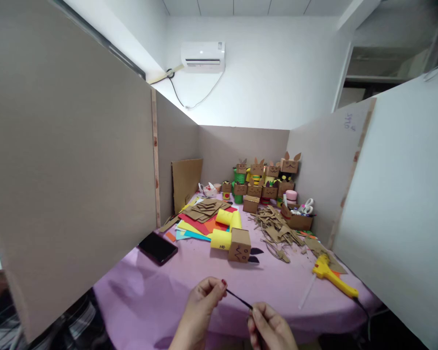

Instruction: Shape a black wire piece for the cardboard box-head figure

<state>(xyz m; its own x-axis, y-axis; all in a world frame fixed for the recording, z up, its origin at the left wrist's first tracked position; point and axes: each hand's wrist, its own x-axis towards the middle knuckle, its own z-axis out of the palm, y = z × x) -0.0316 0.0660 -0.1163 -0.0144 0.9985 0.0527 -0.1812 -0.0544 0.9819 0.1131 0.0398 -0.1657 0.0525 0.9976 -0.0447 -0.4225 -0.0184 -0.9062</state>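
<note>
Near the table's front edge, my left hand (204,304) pinches one end of a thin black strip (239,298). My right hand (269,324) is closed on its other end, so the strip stretches between the two hands. Whether it is paper or cord I cannot tell. Just beyond them a cardboard box head (240,245) lies on its side, with a drawn face and two dark ears (256,251). A yellow paper tube (221,239) adjoins this head, and more yellow tubes (229,218) lie behind it.
A yellow glue gun (334,276) lies at right, its cord over the edge. A phone (157,248) lies at left. Cardboard scraps (277,226), coloured paper (193,226) and several finished cardboard figures (257,180) stand farther back. Partition boards (76,160) flank the purple-covered table (138,301).
</note>
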